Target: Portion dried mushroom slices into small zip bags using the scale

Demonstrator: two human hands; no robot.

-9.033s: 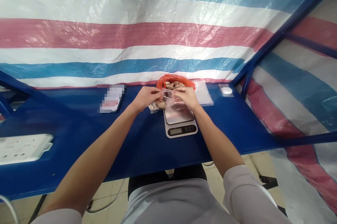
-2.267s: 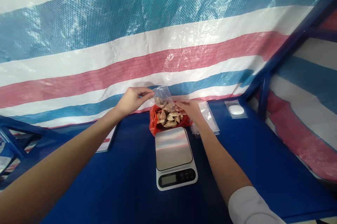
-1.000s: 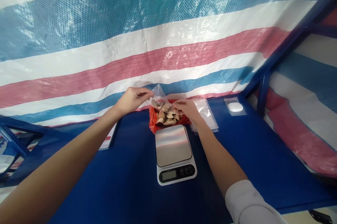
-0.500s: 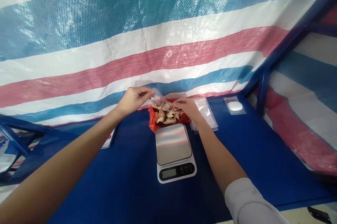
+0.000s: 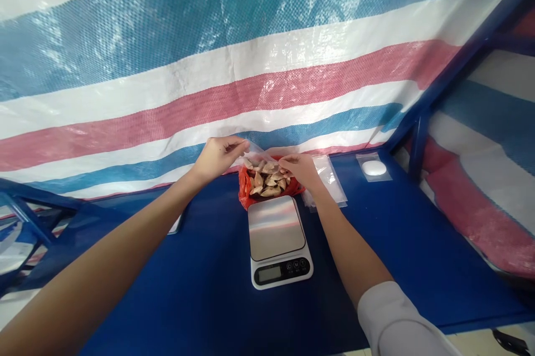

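Observation:
Between my hands a clear plastic bag [image 5: 258, 154] is stretched over a red plastic bag [image 5: 244, 191]. My left hand [image 5: 220, 156] pinches the clear bag's upper left edge. At its other side my right hand [image 5: 300, 169] is closed on it, fingertips close to the dried pieces. Pale brown dried slices [image 5: 270, 182] fill the open red bag; some show through or beside the clear bag, and I cannot tell whether any lie inside it. Right in front of the red bag stands a white kitchen scale [image 5: 277, 230] with a bare metal plate and a blank-looking display.
A stack of clear plastic bags [image 5: 330, 180] lies right of my right hand. Farther right, a small clear bag holds a white oval object [image 5: 374, 167]. A flat, pale-edged item [image 5: 174, 227] is partly behind my left forearm. Striped sheeting [image 5: 234, 94] rises behind the blue table [image 5: 200, 283].
Both hands stay on the clear bag and have barely moved. The whole view has shifted slightly, and more of the flat item is covered by my left forearm.

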